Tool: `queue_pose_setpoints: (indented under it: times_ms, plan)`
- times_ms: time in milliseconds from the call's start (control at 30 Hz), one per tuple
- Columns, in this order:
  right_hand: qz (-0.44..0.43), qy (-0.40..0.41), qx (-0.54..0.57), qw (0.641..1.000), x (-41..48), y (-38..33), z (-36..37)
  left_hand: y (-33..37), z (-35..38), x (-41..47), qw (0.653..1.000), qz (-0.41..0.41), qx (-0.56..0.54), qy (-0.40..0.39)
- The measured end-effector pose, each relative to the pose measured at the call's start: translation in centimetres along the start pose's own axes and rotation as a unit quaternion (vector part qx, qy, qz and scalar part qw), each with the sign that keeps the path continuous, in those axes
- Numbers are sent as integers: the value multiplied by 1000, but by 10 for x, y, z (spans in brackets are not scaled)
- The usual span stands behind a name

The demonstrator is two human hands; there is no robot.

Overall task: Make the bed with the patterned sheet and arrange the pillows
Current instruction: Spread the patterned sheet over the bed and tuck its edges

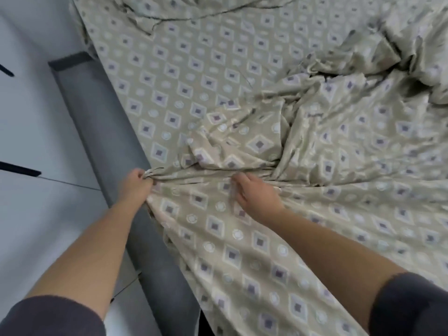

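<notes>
The left hand (pixel 139 183), its grip clenched on bunched sheet (pixel 218 93) at the edge of the bed (pixel 97 122), should pull taut while the flat right hand (pixel 254 196) smooths creases.

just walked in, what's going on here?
A person is making a bed. The left hand grips a bunched fold of the patterned sheet at the bed's edge, beside the grey bed frame. The right hand rests on the sheet close by, fingers loosely extended. The sheet is rumpled in the middle and toward the right. No pillow can be made out.
</notes>
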State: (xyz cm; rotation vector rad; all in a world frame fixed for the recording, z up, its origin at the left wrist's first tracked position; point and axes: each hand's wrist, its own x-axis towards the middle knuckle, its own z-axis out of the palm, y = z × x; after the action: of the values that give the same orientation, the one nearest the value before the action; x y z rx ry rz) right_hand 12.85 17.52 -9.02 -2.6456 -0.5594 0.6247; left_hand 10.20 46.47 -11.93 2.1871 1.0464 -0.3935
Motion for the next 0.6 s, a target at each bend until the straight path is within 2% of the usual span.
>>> queue_pose_setpoints:
  times_ms: [100, 200, 267, 300, 367, 400, 467, 600]
  plan:
    - [-1, 78, -28, 997, 56, -15, -26, 33, 3, 21, 994, 93, -51, -31]
    - [6, 98, -55, 994, 108, -29, -50, 44, 5, 32, 974, 181, 17, -134]
    - [30, 13, -76, 997, 142, -40, -62, 44, 8, 41, 949, 233, 127, -169]
    - [41, -42, -120, 991, 157, -45, -65, 43, 10, 48, 934, 262, 171, -172]
    - [56, -101, -212, 970, 181, -53, -71, 38, 9, 58, 926, 291, 177, -163]
    - [69, -94, -209, 971, 192, -57, -74, 35, 4, 64, 936, 284, 145, -149]
    - [93, -41, -112, 988, 215, -68, -86, 28, -11, 77, 967, 226, 64, -96]
    - [55, 105, 47, 992, 273, -114, -112, -2, -51, 96, 992, 105, 67, -4]
